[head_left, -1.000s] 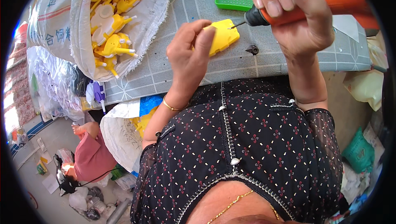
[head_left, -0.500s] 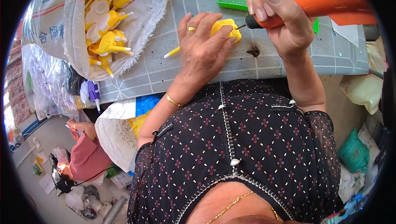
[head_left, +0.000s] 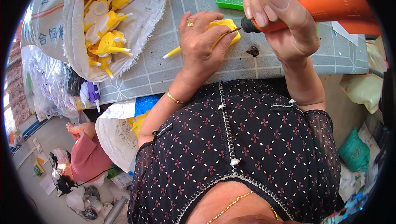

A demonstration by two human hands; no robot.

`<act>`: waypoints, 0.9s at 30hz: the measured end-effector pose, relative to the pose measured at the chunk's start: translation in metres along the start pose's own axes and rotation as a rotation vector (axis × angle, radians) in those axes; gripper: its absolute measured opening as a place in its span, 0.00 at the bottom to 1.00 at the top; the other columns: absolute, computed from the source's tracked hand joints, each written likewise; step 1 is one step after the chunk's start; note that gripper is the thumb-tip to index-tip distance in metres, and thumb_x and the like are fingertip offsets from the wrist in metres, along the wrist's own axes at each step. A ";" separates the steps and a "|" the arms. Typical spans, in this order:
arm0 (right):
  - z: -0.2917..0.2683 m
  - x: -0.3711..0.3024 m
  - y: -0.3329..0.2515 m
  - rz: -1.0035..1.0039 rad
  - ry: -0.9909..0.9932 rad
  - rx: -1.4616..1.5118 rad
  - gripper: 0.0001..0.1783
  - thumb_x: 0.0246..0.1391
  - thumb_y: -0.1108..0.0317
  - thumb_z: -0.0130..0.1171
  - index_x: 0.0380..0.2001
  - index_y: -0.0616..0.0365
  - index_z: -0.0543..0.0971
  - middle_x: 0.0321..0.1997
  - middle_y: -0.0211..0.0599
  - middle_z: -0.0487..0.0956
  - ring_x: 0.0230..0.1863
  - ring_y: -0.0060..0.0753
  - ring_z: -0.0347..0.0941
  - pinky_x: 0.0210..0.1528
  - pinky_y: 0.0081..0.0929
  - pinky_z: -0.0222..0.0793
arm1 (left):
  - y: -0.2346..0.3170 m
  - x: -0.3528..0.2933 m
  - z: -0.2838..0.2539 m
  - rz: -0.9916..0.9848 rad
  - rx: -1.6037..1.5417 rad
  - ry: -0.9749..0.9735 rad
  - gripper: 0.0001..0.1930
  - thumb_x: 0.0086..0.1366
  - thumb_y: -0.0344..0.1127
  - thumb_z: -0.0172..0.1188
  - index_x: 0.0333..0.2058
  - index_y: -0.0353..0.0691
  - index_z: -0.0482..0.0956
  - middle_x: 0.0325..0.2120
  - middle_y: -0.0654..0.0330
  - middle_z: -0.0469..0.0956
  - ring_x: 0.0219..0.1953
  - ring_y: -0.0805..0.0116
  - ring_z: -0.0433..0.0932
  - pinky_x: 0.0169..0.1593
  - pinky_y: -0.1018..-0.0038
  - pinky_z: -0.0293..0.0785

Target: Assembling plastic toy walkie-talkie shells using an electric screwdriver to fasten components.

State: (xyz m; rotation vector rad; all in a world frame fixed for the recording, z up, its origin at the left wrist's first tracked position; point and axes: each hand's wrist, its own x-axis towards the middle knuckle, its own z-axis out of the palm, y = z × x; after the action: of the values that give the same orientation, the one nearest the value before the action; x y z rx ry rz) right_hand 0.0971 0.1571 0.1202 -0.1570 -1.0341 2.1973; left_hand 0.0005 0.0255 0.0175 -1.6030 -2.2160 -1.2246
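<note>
Yellow piece [head_left: 229, 23] lies between the hands [head_left: 204, 40] [head_left: 286, 20]; left fingers [head_left: 224, 43] hold it.

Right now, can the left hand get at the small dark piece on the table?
Likely yes: nothing visible stands between the left hand and the small dark piece, though that hand would probably have to release the yellow part first.

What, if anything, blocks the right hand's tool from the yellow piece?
Nothing visible does. The right hand holds the orange power tool, its thin bit already at the yellow piece, close to the left hand's thumb. The dark pointed part lies off that line, nearer the body.
</note>
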 end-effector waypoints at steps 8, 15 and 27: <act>0.004 -0.003 -0.002 0.027 0.046 -0.014 0.18 0.53 0.76 0.66 0.40 0.55 0.65 0.26 0.37 0.73 0.21 0.25 0.70 0.27 0.25 0.73 | 0.002 0.001 -0.003 -0.010 -0.038 -0.012 0.06 0.54 0.35 0.73 0.28 0.44 0.84 0.39 0.61 0.82 0.45 0.59 0.79 0.65 0.51 0.57; -0.006 0.003 -0.002 0.034 0.030 -0.053 0.18 0.53 0.76 0.66 0.39 0.56 0.66 0.25 0.38 0.73 0.20 0.25 0.69 0.24 0.23 0.72 | 0.006 0.003 -0.003 -0.008 -0.048 0.013 0.06 0.54 0.35 0.73 0.27 0.44 0.83 0.38 0.62 0.82 0.44 0.59 0.79 0.65 0.50 0.58; -0.020 0.022 0.017 0.058 -0.009 -0.116 0.17 0.53 0.77 0.66 0.38 0.57 0.65 0.25 0.38 0.73 0.19 0.24 0.69 0.24 0.23 0.72 | 0.002 -0.002 -0.003 -0.001 0.009 0.002 0.10 0.53 0.39 0.75 0.30 0.44 0.83 0.39 0.62 0.81 0.47 0.58 0.79 0.66 0.49 0.56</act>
State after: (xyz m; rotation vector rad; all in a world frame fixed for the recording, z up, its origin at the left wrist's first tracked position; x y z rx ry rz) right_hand 0.0788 0.1758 0.0984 -0.2325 -1.1764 2.1918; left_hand 0.0024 0.0219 0.0193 -1.5974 -2.2183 -1.2142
